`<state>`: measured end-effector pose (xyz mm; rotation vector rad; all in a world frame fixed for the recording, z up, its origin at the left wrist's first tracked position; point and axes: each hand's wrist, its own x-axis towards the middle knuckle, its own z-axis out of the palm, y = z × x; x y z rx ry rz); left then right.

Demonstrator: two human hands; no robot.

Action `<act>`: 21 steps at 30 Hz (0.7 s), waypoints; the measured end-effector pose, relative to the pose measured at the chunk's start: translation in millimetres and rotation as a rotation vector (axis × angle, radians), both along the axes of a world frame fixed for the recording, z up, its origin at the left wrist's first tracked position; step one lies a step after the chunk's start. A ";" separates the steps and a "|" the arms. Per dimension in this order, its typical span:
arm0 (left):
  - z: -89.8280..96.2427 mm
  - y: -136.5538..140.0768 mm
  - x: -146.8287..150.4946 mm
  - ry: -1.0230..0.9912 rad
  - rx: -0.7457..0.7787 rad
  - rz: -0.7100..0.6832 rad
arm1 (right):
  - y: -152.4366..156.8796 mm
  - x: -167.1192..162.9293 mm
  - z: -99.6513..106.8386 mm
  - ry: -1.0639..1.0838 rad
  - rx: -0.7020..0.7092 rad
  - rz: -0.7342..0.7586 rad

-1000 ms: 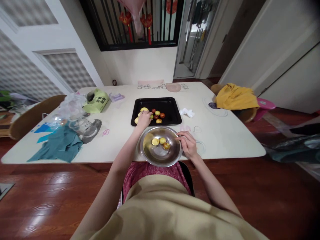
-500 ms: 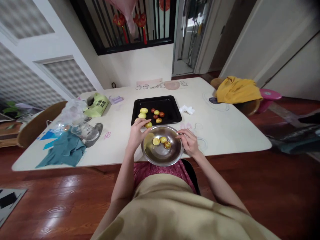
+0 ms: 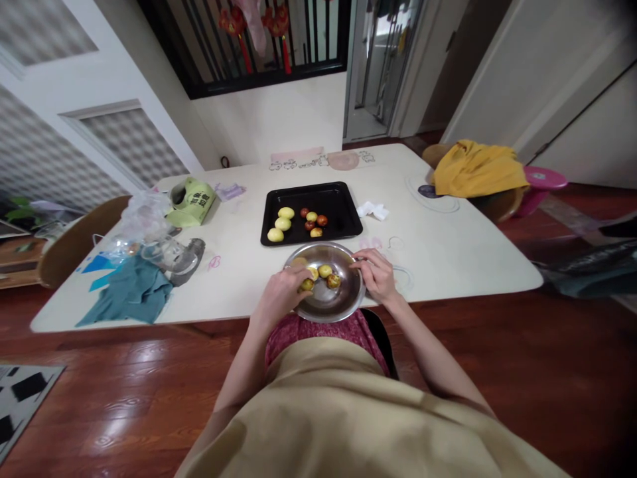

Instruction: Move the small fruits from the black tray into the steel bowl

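A shiny steel bowl (image 3: 331,312) sits at the near edge of the table, tipped slightly toward me. My right hand (image 3: 377,273) pinches its right rim between thumb and fingers. Over the bowl's left side, my left hand (image 3: 284,290) has its fingers closed on a yellow-green jujube with brown patches (image 3: 307,285). Several more lie in the bowl, among them a yellow jujube (image 3: 325,271) and a browned jujube (image 3: 333,281). Just beyond stands a black baking tray (image 3: 343,229), with pale yellow fruit (image 3: 283,224) in a row on its left and smaller red jujubes (image 3: 322,220) mid-tray.
The white table (image 3: 462,259) carries a crumpled tissue (image 3: 374,211) right of the tray. To the left are a green paper bag (image 3: 194,202), clear plastic packaging (image 3: 172,255) and a teal cloth (image 3: 132,292). A yellow garment (image 3: 478,169) drapes a chair at the right.
My left hand has brought the jujube from the tray's near edge back and down into the bowl's left side. My right hand keeps its hold on the rim.
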<state>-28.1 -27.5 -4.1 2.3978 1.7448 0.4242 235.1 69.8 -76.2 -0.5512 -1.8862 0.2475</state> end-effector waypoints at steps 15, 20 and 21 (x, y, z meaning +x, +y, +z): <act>5.3 -0.8 14.0 0.151 -0.105 0.037 | 0.7 -0.7 -1.2 0.016 -0.001 -0.003; 2.1 -2.4 9.4 0.116 -0.057 0.047 | 1.3 -1.3 -1.7 0.031 0.014 0.008; 1.3 -2.4 7.6 0.108 -0.045 0.042 | 1.4 -1.4 -1.7 0.033 0.012 0.008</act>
